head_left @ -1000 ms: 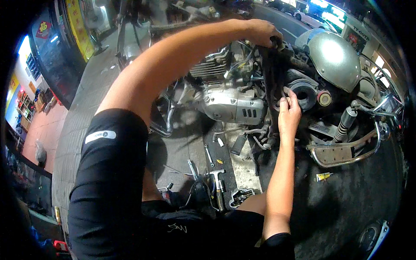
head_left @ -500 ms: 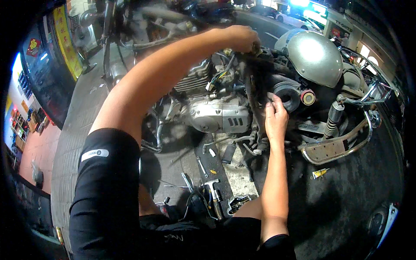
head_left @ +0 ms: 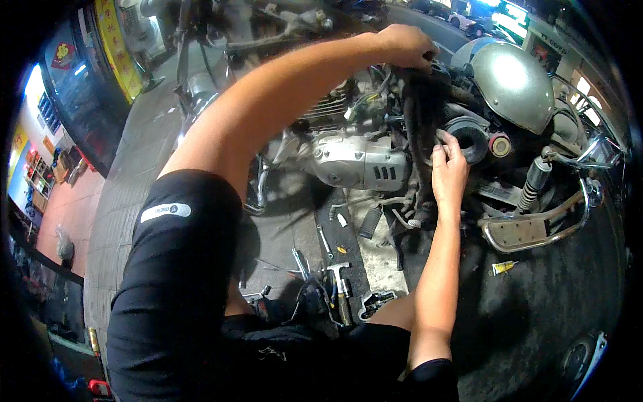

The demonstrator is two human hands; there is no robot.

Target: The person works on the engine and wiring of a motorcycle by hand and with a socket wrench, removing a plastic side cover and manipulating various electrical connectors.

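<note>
From here the motorcycle's dark frame section (head_left: pixel 420 107) looks heavy, stiff and probably greasy, best held by its bare edges. It stands just right of the silver engine cover (head_left: pixel 362 163), running down between the hands: the left hand (head_left: pixel 407 48) curled at its top, the right hand (head_left: pixel 450 167) beside its lower part. Whether either actually grips it, I can't tell.
</note>
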